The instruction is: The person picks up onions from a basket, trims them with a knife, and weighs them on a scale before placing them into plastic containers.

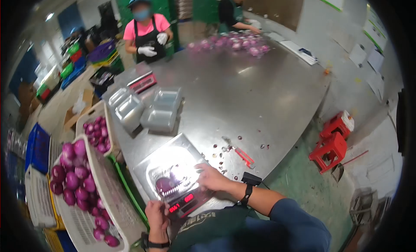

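Observation:
A clear plastic tray [184, 170] rests on the steel plate of a weighing scale [149, 158], under bright glare. Inside it lies a purple onion [163, 185]. My right hand [213, 177] is at the tray's right side, fingers bent around its edge. At the near left corner of the scale is my left hand [157, 212], fingers curled closed; I cannot tell what is in them. Red digits glow on the scale's display [181, 203], between my hands.
To the left stand white crates of purple onions [73, 178]. Stacked clear trays [162, 109] and a second scale [142, 82] sit farther up the steel table [260, 96]. A red-handled tool [245, 157] lies among scraps. Two co-workers stand beyond, near an onion pile [238, 43]. Red stools [331, 150] are right.

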Demonstrator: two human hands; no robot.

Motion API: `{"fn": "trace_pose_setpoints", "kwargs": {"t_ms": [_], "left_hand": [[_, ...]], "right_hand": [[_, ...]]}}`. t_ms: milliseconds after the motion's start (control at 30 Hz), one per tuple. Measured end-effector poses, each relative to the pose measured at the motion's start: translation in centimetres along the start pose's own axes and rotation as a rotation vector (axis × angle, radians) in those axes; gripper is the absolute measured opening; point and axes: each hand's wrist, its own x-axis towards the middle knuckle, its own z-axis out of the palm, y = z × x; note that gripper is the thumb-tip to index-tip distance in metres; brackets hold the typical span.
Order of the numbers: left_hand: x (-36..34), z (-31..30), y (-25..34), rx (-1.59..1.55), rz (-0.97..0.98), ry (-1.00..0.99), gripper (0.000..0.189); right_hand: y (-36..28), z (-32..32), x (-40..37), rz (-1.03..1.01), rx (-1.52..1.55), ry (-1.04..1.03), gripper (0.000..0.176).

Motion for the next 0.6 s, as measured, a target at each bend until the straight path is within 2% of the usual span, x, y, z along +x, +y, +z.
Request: {"fn": "trace_pose_setpoints", "kwargs": {"t_ms": [100, 133, 200, 300, 333, 400, 533, 600], "left_hand": [[1.2, 0.4, 0.1, -0.032, -0.011, -0.121, 0.009], [1.6, 0.4, -0.3, 0.006, -0.01, -0.104, 0.009], [0.8, 1.6, 0.7, 0.062, -0.014, -0.049, 0.012], [0.7, 0.0, 1.6, 0.063, 0.064, 0.038, 0.035], [0.6, -0.5, 1.9, 0.025, 0.103, 0.078, 0.032], [0.5, -0.6, 3.2, 0.025, 0.138, 0.248, 0.036], [1.6, -0.9, 3.5, 0.067, 0.199, 0.341, 0.035], [2.1, 0.6, 3.6, 0.138, 0.262, 0.308, 0.045]], "right_hand": [[2.8, 0.4, 0.9, 0.006, 0.141, 0.13, 0.058], [1.9, 0.0, 1.0, 0.03, 0.15, 0.163, 0.055], [2.3, -1.3, 1.3, 0.072, 0.245, 0.093, 0.05], [1.5, -3.1, 0.7, 0.043, 0.216, 0.135, 0.039], [1.8, -4.0, 0.6, 0.038, 0.237, 0.174, 0.037], [2.7, -5.5, 0.8, 0.045, 0.256, 0.233, 0.035], [3.3, -7.5, 1.1, 0.102, 0.208, 0.28, 0.036], [3.5, -7.9, 1.1, 0.112, 0.196, 0.284, 0.036]]}}
